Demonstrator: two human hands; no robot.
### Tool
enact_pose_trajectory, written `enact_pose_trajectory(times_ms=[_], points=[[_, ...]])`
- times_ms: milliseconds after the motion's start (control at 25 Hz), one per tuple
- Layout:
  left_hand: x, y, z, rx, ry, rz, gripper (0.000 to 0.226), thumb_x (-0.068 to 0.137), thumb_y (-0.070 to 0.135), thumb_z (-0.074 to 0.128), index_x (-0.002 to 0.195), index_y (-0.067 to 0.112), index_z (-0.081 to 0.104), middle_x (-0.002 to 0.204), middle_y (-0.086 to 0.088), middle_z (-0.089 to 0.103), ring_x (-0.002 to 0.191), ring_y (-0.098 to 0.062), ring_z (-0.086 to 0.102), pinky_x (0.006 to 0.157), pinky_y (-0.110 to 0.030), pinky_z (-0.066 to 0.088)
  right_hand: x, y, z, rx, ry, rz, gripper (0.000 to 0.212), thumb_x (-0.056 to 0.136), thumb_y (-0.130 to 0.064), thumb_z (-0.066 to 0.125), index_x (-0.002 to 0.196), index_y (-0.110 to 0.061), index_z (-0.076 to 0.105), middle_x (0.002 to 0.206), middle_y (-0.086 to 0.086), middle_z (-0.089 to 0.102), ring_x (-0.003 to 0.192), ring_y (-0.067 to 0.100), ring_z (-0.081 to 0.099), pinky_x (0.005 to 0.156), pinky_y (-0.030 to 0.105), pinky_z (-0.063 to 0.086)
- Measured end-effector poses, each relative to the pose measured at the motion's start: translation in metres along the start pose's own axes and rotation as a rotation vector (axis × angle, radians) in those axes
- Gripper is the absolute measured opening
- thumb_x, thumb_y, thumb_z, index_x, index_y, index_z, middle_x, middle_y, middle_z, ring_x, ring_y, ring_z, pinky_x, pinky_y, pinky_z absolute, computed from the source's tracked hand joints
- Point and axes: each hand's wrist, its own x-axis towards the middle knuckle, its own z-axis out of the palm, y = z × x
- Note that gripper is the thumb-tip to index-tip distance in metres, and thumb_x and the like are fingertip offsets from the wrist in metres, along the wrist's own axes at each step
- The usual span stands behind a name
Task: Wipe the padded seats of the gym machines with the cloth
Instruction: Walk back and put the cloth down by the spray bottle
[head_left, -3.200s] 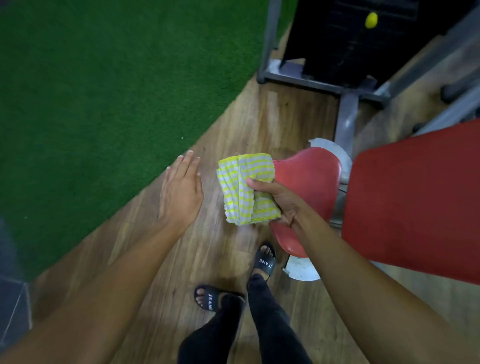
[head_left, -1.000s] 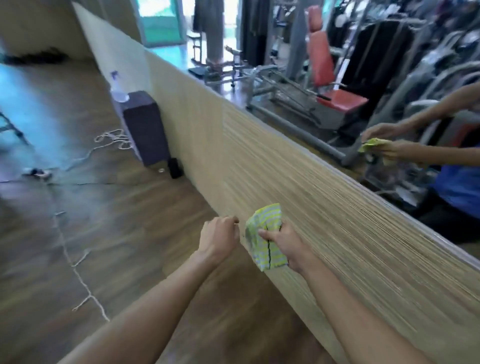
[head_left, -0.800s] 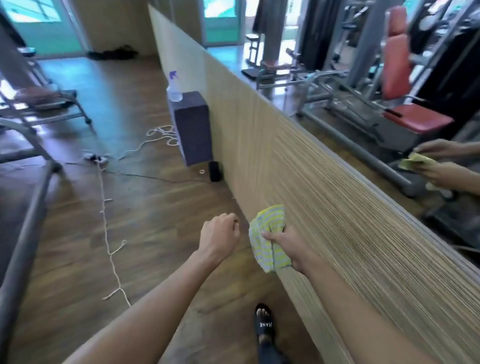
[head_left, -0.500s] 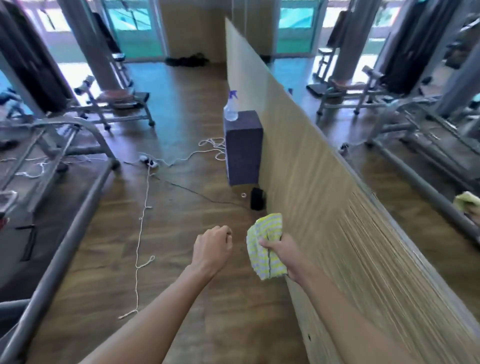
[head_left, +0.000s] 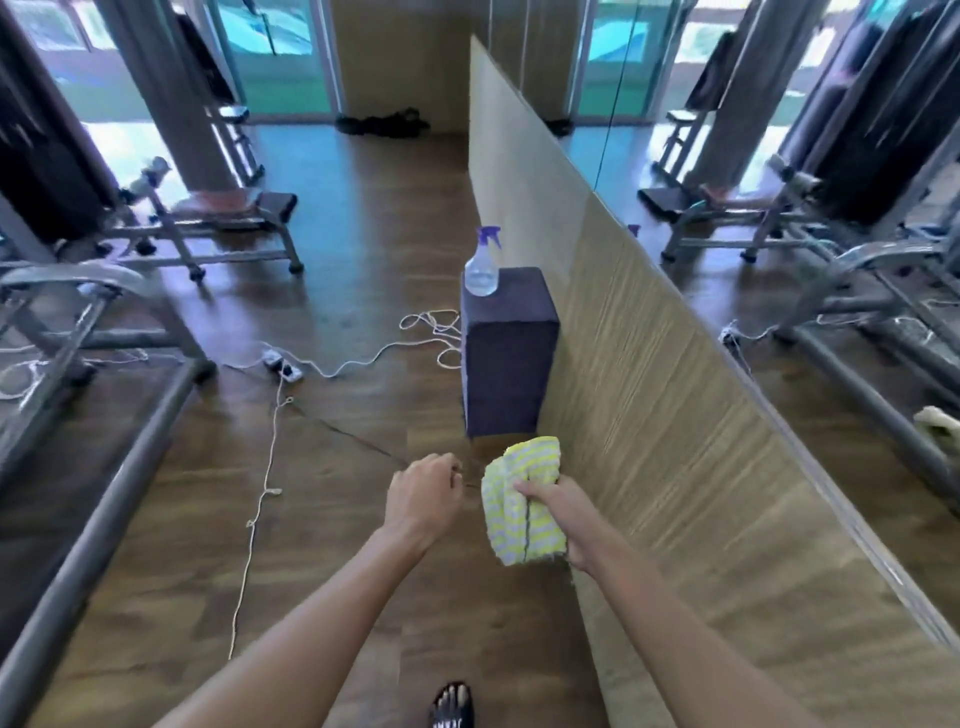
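Note:
A folded yellow-and-white striped cloth (head_left: 522, 504) hangs from my right hand (head_left: 563, 514), which grips it low in the middle of the view. Just to its left my left hand (head_left: 423, 496) is curled into a loose fist with nothing in it. A gym bench with a dark and reddish padded seat (head_left: 234, 202) stands far off at the upper left. No padded seat is near my hands.
A low wooden wall (head_left: 649, 395) topped by a mirror runs along my right. A dark box (head_left: 506, 358) carrying a spray bottle (head_left: 483, 262) stands against it ahead. White cord and a power strip (head_left: 283, 366) lie on the wood floor. Grey machine frames (head_left: 98, 431) fill the left.
I have turned away from the red seat and walked along the wooden wall. The box and bottle are nearer. My left hand went from spread to a fist; the cloth stays in my right hand.

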Motion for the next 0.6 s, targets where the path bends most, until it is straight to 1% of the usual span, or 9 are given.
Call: enact_pose_trajectory(times_ms=[80,200,360,440,520,600], points=[[0.066,0.004,-0.006,0.01,-0.024,0.031,0.022,0.091,0.025,0.044,0.099,0.023,0.065,0.102,0.002,0.067,0.097,-0.025,0.063,0.081,-0.037,0.046,0.048,-0.037,0.0,0.038,0.031,0.017,0.022,0.092,-0.011,0.062,0.11,0.0,0.066,0.107,0.022,0.072,0.098,0.036,0.07,0.085,0.052,0.056],[0.158,0.012,-0.009,0.051,-0.044,0.082,0.019,0.091,0.025,0.044,0.092,0.02,0.063,0.095,0.0,0.065,0.093,-0.027,0.062,0.075,-0.036,0.044,0.116,-0.088,-0.006,0.099,0.039,0.018,0.019,0.093,-0.011,0.06,0.107,0.0,0.067,0.103,0.021,0.073,0.093,0.034,0.072,0.077,0.045,0.059],[0.29,0.021,0.014,0.068,-0.093,0.09,0.017,0.092,0.024,0.044,0.094,0.021,0.061,0.1,-0.001,0.065,0.098,-0.028,0.061,0.078,-0.037,0.043,0.235,-0.141,-0.019,0.146,0.06,0.032,0.02,0.093,-0.008,0.059,0.108,0.004,0.066,0.098,0.022,0.073,0.085,0.034,0.072,0.079,0.05,0.058],[0.357,0.028,0.028,0.08,-0.093,0.098,0.018,0.093,0.023,0.044,0.096,0.02,0.061,0.103,-0.002,0.064,0.103,-0.028,0.059,0.081,-0.037,0.042,0.3,-0.169,-0.027,0.158,0.056,0.044,0.023,0.092,-0.004,0.06,0.11,0.009,0.064,0.099,0.027,0.071,0.076,0.035,0.072,0.07,0.05,0.06],[0.424,0.031,0.039,0.075,-0.082,0.067,0.018,0.092,0.022,0.044,0.098,0.018,0.061,0.105,-0.004,0.063,0.104,-0.029,0.057,0.082,-0.037,0.042,0.367,-0.201,-0.034,0.14,0.049,0.065,0.027,0.089,0.001,0.061,0.112,0.014,0.062,0.1,0.03,0.068,0.068,0.032,0.072,0.061,0.045,0.061],[0.484,0.032,0.046,0.064,-0.093,0.028,0.019,0.092,0.022,0.045,0.1,0.019,0.062,0.107,-0.004,0.063,0.105,-0.029,0.057,0.082,-0.037,0.043,0.429,-0.231,-0.037,0.1,0.069,0.083,0.03,0.088,0.003,0.061,0.116,0.015,0.06,0.098,0.028,0.069,0.067,0.028,0.071,0.062,0.041,0.06]])
